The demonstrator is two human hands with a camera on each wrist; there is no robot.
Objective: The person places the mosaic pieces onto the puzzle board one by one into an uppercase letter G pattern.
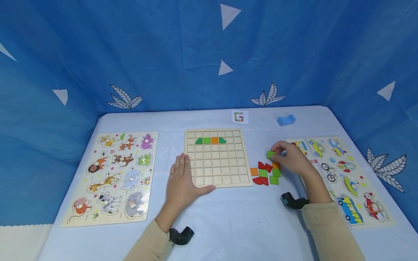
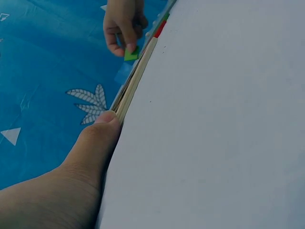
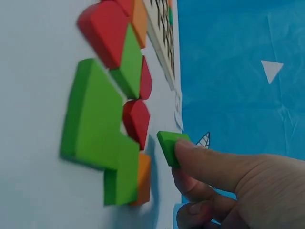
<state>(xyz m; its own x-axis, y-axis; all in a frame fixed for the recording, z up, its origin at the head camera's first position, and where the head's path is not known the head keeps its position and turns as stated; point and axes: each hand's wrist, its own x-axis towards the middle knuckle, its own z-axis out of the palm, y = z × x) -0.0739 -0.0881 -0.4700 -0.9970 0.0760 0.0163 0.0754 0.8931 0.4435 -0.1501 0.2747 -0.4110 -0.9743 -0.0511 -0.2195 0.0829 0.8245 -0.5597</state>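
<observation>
A wooden grid board lies mid-table, with a row of two dark green quarter-round pieces, a light green square and an orange square in its upper part. My left hand rests along its left edge and lower corner, fingers straight, the thumb touching the board's edge. Between thumb and fingers my right hand pinches a green square tile, raised above the table. Under and beside that hand lie loose pieces: red rounded ones, green squares and orange squares.
An animal puzzle board lies on the left, a vehicle puzzle board on the right, partly under the right forearm. Behind the grid board are a small pattern card and a blue block. Blue curtain encloses the table.
</observation>
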